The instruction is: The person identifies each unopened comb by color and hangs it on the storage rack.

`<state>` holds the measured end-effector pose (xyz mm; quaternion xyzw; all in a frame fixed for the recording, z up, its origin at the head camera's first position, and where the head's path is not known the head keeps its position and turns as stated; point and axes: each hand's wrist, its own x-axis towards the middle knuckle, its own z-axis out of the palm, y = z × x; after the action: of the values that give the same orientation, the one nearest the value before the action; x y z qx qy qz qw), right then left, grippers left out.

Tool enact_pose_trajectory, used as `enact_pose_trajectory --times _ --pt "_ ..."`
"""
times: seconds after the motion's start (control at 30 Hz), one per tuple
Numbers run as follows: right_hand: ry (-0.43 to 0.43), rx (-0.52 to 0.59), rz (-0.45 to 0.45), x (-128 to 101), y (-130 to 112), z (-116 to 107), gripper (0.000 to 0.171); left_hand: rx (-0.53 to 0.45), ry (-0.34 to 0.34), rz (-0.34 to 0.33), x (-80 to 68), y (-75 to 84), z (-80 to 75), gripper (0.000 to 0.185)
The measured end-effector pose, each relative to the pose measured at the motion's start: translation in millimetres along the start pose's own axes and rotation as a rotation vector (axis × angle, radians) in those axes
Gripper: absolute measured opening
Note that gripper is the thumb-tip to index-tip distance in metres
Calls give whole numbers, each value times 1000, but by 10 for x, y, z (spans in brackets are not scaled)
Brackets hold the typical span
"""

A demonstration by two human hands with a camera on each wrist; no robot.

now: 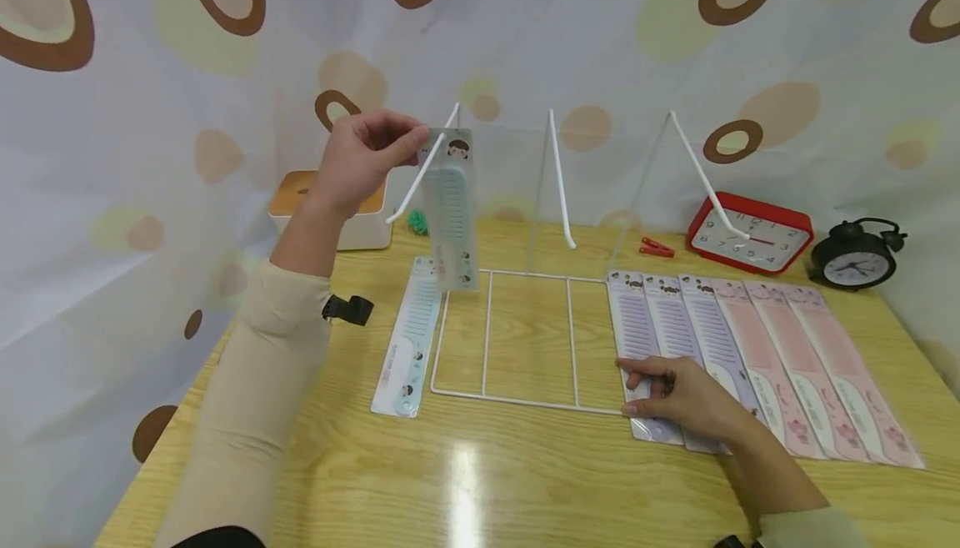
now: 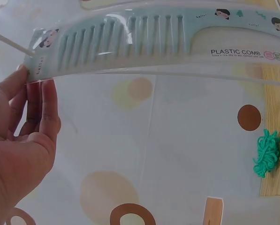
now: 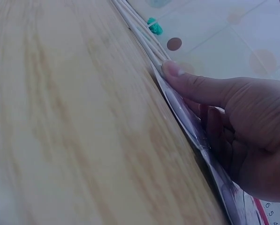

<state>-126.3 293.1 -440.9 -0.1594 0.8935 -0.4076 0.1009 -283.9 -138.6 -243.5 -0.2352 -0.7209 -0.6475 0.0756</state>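
- The right hand [image 1: 686, 398] lies nearest the camera, low on the table [image 1: 480, 481]; its fingers [image 3: 196, 86] are stretched nearly flat, pressing on the near end of the first purple comb [image 1: 637, 339], thumb at its left edge; nothing is gripped
- Outward from it, 3 purple and 3 pink combs [image 1: 810, 364] lie side by side, edges touching or overlapping, just right of the white wire rack [image 1: 517, 339]
- The left hand [image 1: 363, 160] is raised, fingertips [image 2: 34, 89] pinching the top end of the blue comb [image 1: 453, 210]; in the left wrist view the thumb is hidden behind the pack, so how tight the pinch is I cannot tell
- The blue comb hangs upright in its clear sleeve against the rack's left prong [image 1: 423, 168], apart from the table
- A 2nd blue comb [image 1: 408, 339] lies flat, left of the rack
- Judged from the looks: a light, thin plastic comb on card, stiff lengthwise but the glossy sleeve likely slippery; the header end near the hole seems the best place to hold, not the teeth
- Behind stand a red clock [image 1: 750, 235], a black clock [image 1: 855, 260], a red peg [image 1: 656, 248] and a box [image 1: 337, 214]
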Motion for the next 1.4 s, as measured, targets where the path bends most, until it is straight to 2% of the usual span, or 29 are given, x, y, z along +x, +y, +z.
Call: enact_pose_trajectory --times 0.37,0.53,0.67,0.77,0.93,1.1,1.2,1.4 --pt "-6 13 30 -8 15 11 65 48 -10 -49 -94 -91 -83 13" --pt "1 7 21 -13 -11 11 64 118 -28 -69 -174 -164 -140 19" --pt "11 5 4 -8 -45 -18 62 219 -89 -96 -242 -278 -191 30" --pt "15 15 2 -2 -66 -35 62 273 -180 -130 -307 -421 -225 39" --pt "-3 28 23 -4 -66 -33 63 306 -313 -199 -437 -681 -279 56" --pt "1 11 29 -2 -68 -28 63 361 -368 -309 -525 -979 -349 71" --pt "1 10 32 4 -78 -26 63 361 -398 -362 -571 -1157 -376 77" --pt "-9 16 39 1 -90 -32 63 291 -467 -393 -658 -1470 -393 82"
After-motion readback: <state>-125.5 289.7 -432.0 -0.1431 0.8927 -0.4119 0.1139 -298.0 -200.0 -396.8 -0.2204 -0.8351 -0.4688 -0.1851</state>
